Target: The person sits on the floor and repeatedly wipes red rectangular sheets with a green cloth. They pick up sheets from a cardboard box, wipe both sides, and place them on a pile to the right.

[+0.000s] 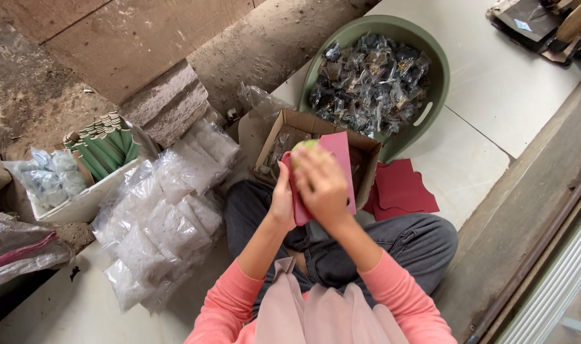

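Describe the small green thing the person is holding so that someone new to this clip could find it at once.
Start at the open cardboard box in front of the seated person's knees. Just before it, the right hand presses a pale green round object against a pink pouch held by the left hand. It is the only light green, rounded item there.

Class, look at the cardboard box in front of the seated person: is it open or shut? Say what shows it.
Open. The cardboard box has its flaps spread outward, and small clear packets show inside, behind the red pouch held in the person's hands.
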